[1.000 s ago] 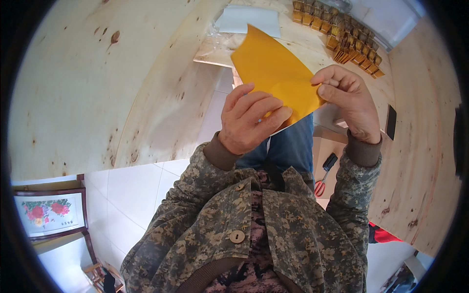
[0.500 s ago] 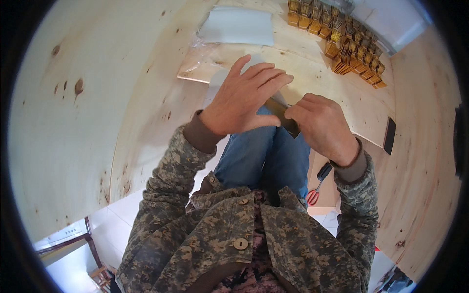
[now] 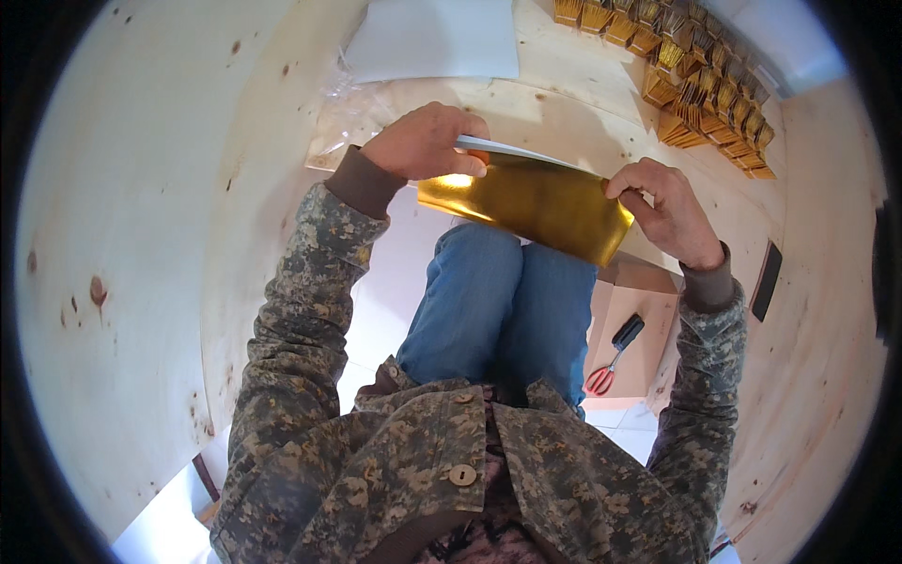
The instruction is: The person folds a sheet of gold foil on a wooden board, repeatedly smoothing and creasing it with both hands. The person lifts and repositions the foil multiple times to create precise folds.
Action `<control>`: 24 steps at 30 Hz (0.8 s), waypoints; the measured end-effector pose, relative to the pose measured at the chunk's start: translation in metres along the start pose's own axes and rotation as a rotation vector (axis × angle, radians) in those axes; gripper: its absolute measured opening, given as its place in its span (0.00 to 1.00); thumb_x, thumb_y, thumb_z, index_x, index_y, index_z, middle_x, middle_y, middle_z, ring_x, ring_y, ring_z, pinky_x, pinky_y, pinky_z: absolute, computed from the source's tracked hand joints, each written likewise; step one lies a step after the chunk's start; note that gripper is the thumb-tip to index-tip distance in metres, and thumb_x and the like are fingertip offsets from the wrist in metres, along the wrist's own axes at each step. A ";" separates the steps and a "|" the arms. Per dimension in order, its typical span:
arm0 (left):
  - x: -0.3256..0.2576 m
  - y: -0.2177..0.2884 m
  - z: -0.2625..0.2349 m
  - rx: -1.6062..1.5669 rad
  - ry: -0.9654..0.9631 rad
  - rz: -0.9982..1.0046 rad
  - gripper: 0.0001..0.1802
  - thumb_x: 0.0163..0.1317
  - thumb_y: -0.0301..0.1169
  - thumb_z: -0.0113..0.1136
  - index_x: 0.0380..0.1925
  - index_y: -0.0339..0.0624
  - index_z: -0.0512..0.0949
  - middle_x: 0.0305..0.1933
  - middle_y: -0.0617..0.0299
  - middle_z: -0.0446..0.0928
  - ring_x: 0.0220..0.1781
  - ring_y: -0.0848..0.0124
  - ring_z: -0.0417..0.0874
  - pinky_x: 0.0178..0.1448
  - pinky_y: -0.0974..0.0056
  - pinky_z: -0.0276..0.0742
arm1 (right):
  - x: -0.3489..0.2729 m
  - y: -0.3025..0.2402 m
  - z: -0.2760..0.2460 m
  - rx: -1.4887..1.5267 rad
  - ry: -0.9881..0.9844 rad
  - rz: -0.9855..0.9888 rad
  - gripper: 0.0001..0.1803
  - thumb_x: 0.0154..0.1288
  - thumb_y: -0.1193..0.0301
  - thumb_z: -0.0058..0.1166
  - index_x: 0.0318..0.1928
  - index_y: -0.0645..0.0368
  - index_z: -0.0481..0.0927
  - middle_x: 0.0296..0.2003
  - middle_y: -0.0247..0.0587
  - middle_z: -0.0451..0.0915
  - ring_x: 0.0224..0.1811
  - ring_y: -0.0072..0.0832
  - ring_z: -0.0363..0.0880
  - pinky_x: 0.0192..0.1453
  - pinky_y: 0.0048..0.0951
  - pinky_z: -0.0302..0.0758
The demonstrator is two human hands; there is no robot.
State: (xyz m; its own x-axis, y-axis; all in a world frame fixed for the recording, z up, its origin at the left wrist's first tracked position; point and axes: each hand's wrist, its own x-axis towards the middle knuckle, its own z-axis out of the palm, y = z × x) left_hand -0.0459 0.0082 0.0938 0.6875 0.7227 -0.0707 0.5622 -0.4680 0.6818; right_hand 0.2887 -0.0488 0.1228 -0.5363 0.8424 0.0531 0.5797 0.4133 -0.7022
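your left hand [image 3: 427,141], spread wide half a second ago, now pinches the gold sheet [image 3: 531,197] near its upper left edge; your right hand [image 3: 672,209] pinches its upper right corner; it hangs at the knee end of your jeans [image 3: 479,301], seemingly steadier in two grips

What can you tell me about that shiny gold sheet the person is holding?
The gold sheet is glossy and foil-like, wider than tall as seen here, with bright highlights toward its left end. A white strip shows along its top edge; whether that is its back or a fold is unclear. It slants down to the right above the jeans, gripped by the left hand near its upper left and the right hand at its upper right.
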 end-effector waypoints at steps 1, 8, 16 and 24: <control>0.008 -0.007 0.004 0.057 0.020 0.012 0.13 0.55 0.35 0.69 0.35 0.38 0.82 0.33 0.52 0.83 0.37 0.53 0.83 0.45 0.56 0.77 | 0.004 0.012 0.001 -0.019 -0.004 0.032 0.08 0.57 0.83 0.54 0.36 0.58 0.79 0.31 0.43 0.81 0.36 0.45 0.77 0.41 0.39 0.74; 0.042 -0.050 0.025 0.135 0.179 -0.132 0.12 0.58 0.36 0.67 0.37 0.39 0.83 0.35 0.51 0.83 0.38 0.54 0.84 0.46 0.55 0.78 | 0.029 0.071 0.015 -0.195 -0.021 0.119 0.06 0.59 0.82 0.51 0.34 0.58 0.78 0.32 0.46 0.80 0.40 0.47 0.78 0.46 0.43 0.75; 0.044 -0.027 0.074 0.461 0.594 -0.218 0.25 0.53 0.32 0.69 0.52 0.40 0.76 0.51 0.48 0.78 0.55 0.51 0.78 0.60 0.51 0.73 | 0.039 0.091 0.032 -0.337 0.009 0.093 0.05 0.58 0.82 0.52 0.34 0.61 0.78 0.31 0.48 0.79 0.40 0.48 0.77 0.43 0.43 0.75; 0.034 0.025 0.115 0.312 0.429 -0.365 0.42 0.47 0.39 0.76 0.62 0.38 0.70 0.70 0.44 0.62 0.68 0.47 0.66 0.69 0.48 0.65 | 0.043 0.086 0.034 -0.372 0.009 0.065 0.09 0.56 0.86 0.53 0.35 0.62 0.78 0.33 0.50 0.79 0.38 0.48 0.77 0.42 0.41 0.76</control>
State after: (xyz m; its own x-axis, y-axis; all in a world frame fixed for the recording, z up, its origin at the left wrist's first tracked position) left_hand 0.0444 -0.0371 0.0242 0.2180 0.9724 0.0833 0.8768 -0.2326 0.4209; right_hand 0.2947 0.0112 0.0401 -0.4864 0.8734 0.0238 0.7965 0.4545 -0.3989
